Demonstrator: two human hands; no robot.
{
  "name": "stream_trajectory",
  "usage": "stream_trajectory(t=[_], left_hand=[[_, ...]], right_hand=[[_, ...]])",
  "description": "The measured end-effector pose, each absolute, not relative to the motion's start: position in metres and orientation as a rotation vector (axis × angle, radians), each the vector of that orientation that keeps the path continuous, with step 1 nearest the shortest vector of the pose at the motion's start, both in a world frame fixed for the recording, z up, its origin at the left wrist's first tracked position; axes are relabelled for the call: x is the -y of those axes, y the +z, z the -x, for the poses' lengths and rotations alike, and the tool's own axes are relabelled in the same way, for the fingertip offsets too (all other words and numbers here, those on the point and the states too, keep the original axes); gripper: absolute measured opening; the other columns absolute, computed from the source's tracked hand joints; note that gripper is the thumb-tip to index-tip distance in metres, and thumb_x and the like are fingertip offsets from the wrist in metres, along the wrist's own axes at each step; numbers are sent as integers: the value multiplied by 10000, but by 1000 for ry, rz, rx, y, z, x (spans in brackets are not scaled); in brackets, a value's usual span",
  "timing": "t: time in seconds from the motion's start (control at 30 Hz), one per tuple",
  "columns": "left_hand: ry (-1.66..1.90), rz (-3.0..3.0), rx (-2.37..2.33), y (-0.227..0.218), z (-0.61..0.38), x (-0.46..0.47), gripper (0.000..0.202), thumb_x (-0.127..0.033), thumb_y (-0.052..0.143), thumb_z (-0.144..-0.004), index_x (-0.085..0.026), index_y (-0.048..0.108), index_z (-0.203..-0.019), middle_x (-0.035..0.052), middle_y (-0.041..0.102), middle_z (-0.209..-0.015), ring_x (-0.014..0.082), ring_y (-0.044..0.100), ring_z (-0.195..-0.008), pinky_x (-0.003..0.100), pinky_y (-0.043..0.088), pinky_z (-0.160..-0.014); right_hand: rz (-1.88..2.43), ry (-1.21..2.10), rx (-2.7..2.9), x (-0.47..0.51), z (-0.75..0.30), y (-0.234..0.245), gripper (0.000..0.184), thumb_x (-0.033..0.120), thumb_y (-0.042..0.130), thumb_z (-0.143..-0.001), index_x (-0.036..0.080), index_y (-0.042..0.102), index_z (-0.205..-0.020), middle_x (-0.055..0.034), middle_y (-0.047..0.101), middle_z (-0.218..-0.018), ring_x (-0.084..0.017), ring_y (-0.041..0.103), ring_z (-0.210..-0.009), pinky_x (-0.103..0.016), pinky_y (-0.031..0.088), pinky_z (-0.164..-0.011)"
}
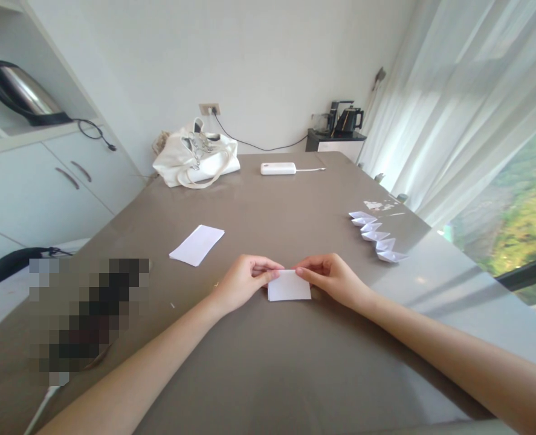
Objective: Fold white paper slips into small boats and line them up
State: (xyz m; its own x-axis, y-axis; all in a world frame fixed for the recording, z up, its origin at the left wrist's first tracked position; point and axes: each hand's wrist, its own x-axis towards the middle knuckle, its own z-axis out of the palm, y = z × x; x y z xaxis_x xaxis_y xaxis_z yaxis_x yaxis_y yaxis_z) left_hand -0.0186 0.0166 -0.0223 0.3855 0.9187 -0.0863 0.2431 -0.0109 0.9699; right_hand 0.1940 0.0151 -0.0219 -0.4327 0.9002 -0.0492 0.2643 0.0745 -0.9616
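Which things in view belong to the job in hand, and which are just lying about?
Apparently belonging:
- white paper, pinched by left hand and right hand
- paper stack
- folded paper boats

Lying about:
- white handbag
- white corded device
- electric kettle

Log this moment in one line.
left hand: pinches white paper, upper left | right hand: pinches its upper right | nearby: paper stack, folded paper boats

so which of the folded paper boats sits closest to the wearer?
The near-end boat: it sits lowest in the picture, at the row's end farthest from the paper scraps; the other boats line up beyond it.
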Motion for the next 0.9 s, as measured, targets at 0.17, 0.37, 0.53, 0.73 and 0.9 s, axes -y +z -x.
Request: stream_trajectory(t=[0.17, 0.37, 0.53, 0.73, 0.9], left_hand=[[718, -1484, -1058, -22, 16, -15, 312, -372, 657, -764, -124, 709, -946, 101, 737, -893, 220, 680, -824, 281, 526, -703], [718, -1436, -1064, -22, 15, -15, 299, -357, 652, -771, -119, 708, -943, 98, 739, -872, 213, 683, -804, 277, 535, -685], [757, -1434, -1090, -21, 13, -15, 303, -352, 657, -767, -114, 706, -949, 100, 739, -864, 213, 685, -793, 284, 540, -694], [813, -1439, -1107, -21, 14, -17, 307, -351, 668, -755, -115, 707, -948, 103, 739, -895, 217, 686, -811, 292, 541, -723], [873, -1442, -1130, -21, 15, -18, 302, -357, 688, -735, -124, 712, -926, 98, 739, -913, 221, 686, -822, 294, 538, -744]], right_hand=[[1188, 1325, 1835, -16, -195, -25, 344, 441, 598, -795, 122, 721, -831, -63, 713, -769, -185, 638, -687, -242, 470, -577], [1201, 1285, 1827, -16, -194, -25, 318, 418, 610, -786, 122, 720, -819, -61, 709, -743, -174, 623, -653, -234, 450, -547], [1212, 1264, 1793, -17, -192, -25, 326, 427, 602, -792, 124, 718, -830, -70, 713, -753, -180, 625, -653, -242, 454, -547], [1170, 1135, 1849, -19, -189, -24, 307, 405, 567, -823, 143, 726, -835, -59, 715, -771, -179, 623, -683, -241, 457, -573], [1190, 983, 1912, -22, -186, -21, 309, 393, 546, -840, 154, 738, -875, -50, 717, -760, -173, 606, -664, -248, 443, -579]])
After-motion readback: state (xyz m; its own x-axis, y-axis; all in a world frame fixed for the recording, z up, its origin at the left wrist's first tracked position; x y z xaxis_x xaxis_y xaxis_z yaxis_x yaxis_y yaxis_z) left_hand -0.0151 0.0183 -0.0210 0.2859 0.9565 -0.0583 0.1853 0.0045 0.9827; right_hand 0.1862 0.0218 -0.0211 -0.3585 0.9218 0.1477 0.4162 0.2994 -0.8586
